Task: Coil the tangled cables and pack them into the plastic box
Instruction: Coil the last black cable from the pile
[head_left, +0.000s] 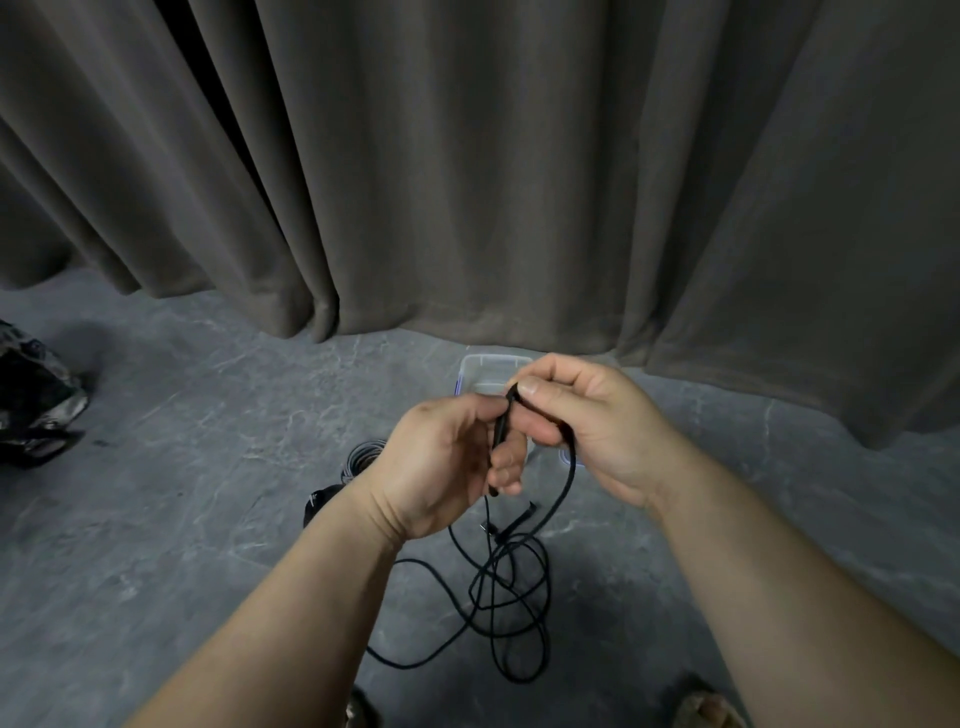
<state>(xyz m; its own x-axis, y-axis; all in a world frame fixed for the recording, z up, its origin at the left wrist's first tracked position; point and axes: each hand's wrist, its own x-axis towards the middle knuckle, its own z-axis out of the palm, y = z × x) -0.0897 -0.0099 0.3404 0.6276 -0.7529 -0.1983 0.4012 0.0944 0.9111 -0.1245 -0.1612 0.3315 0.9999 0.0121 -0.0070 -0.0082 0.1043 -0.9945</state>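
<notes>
Black cable (511, 587) is lying tangled on the grey floor (197, 519) nearest the person, trailing up at twelve o'clock into both hands. The left hand (441, 462) is clenching its folded end while the right hand (587, 415) is pinching the top, likely starting a coil. Beyond, the plastic box (488, 371) is waiting by the curtain (467, 156).

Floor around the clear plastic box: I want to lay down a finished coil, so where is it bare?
Bare grey floor lies between the dark bundle at left and the grey coiled cable. Crowded: the loose black cable sprawls in front of the clear plastic box, under both hands.
</notes>
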